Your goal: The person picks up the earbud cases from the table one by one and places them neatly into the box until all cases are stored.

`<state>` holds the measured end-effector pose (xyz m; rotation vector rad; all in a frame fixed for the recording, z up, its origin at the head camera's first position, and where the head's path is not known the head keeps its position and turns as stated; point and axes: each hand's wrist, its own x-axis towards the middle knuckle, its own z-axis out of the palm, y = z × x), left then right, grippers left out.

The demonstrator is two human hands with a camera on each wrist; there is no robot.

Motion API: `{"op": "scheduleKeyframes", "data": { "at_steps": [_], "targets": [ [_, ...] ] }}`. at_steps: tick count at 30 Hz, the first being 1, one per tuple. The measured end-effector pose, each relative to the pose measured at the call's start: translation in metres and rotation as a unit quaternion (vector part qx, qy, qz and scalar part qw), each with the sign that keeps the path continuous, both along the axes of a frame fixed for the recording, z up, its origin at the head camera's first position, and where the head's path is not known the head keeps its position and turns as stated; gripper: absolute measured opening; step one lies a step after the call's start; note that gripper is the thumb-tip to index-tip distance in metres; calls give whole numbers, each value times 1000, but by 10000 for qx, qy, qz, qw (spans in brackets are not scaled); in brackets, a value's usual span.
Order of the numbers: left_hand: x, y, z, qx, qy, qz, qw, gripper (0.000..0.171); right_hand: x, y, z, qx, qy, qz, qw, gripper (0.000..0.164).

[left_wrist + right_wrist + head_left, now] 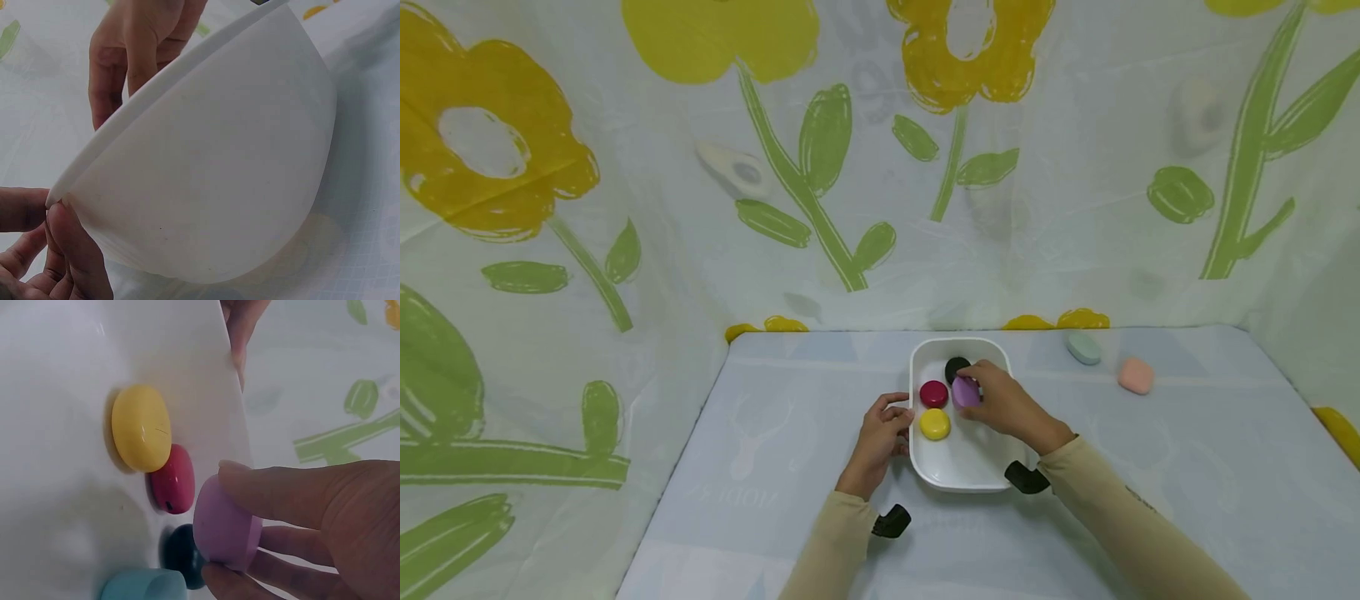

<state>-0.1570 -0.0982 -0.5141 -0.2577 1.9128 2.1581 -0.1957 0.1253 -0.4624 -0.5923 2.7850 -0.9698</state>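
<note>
My right hand (1009, 406) pinches a smooth, rounded purple piece (225, 522) between thumb and fingers, over the inside of a white plastic tub (970, 462). Inside the tub lie a yellow disc-shaped piece (935, 424), a crimson one (933, 394) and a black one (955, 367). The right wrist view also shows a light-blue piece (145, 586) beside the black one; the right hand hides it from the head camera. At the tub's left side, my left hand (877, 435) grips the rim, thumb and forefinger meeting at its edge in the left wrist view.
On the table (775, 517), to the right of the tub, lie a pale green piece (1083, 348) near the back edge and a pink rounded piece (1136, 376). A flower-print curtain (925, 250) hangs behind the table and along its sides.
</note>
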Motion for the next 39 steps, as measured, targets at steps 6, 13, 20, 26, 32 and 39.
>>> {"op": "scheduleKeyframes", "data": {
  "at_steps": [6,13,20,26,32,39],
  "targets": [
    [1,0,-1,-7,24,1,10000,38,1,5,2,-239,-257,-61,9994,52],
    [0,0,-1,-39,40,-24,10000,38,6,31,14,-521,-208,-564,9968,49],
    [-1,1,-2,-102,42,7,9999,38,11,75,12,-612,222,-1120,9916,47],
    [0,1,-2,-151,83,18,9999,40,16,115,-2,-756,130,-1488,9859,51],
    [0,1,-3,-169,42,15,9998,39,19,143,-19,-787,340,-1880,9784,50],
    [-2,1,-4,-158,35,41,9999,37,18,166,-29,-612,404,-2613,9625,51]
  ]
}}
